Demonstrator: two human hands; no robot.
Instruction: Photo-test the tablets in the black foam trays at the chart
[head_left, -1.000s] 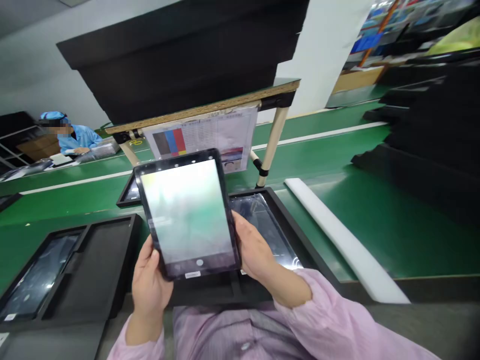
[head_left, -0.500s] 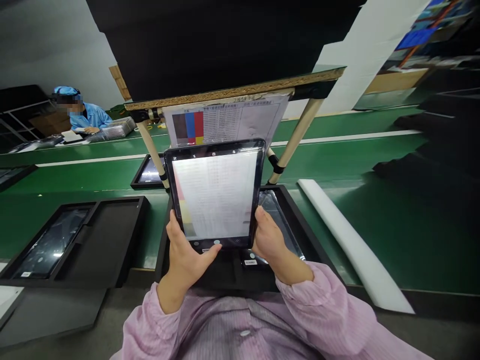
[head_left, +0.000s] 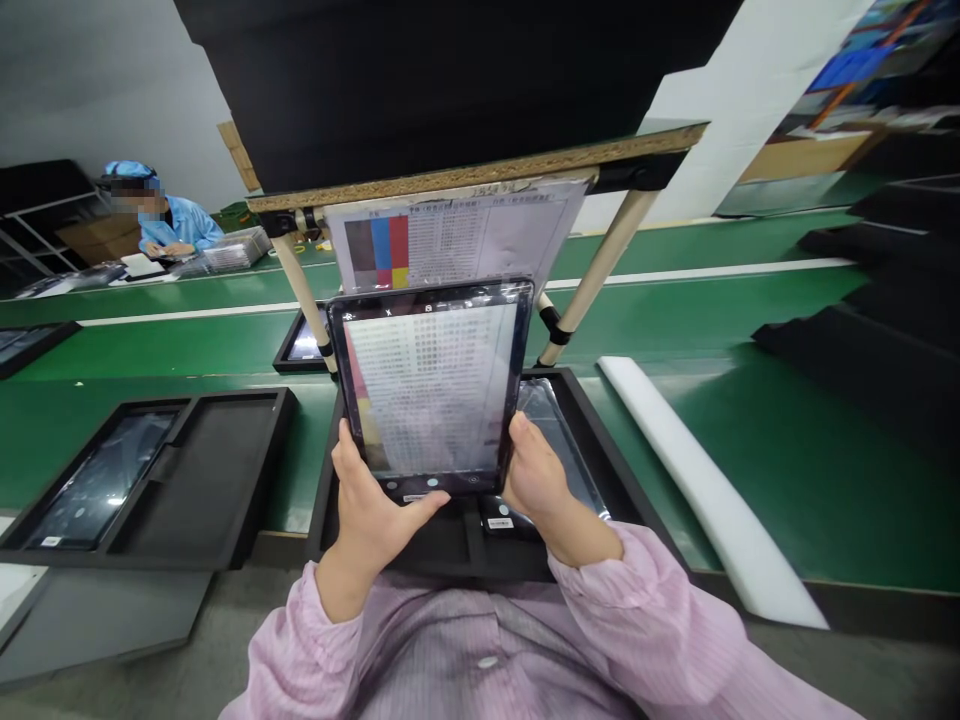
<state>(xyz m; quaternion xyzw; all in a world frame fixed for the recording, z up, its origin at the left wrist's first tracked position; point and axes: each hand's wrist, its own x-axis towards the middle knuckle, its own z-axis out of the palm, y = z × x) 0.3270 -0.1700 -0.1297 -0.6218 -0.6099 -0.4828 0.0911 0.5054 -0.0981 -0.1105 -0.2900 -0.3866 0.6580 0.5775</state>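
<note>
Currently the tablet is up over the black tray, long axis running away toward the printed sheet, fingers of the person's left hand and right hand gripping its lower sides, left thumb nearer the round bottom icon.

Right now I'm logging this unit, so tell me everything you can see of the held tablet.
The tablet has a black frame, rounded corners and a glassy front. Its lit screen shows blurred rows of text, pink and yellow at the left edge, with icons above and below. A white label sits at the bottom. It is raised, screen toward the wearer, apparently above the tray. The left hand holds its lower left, the right hand its lower right.
</note>
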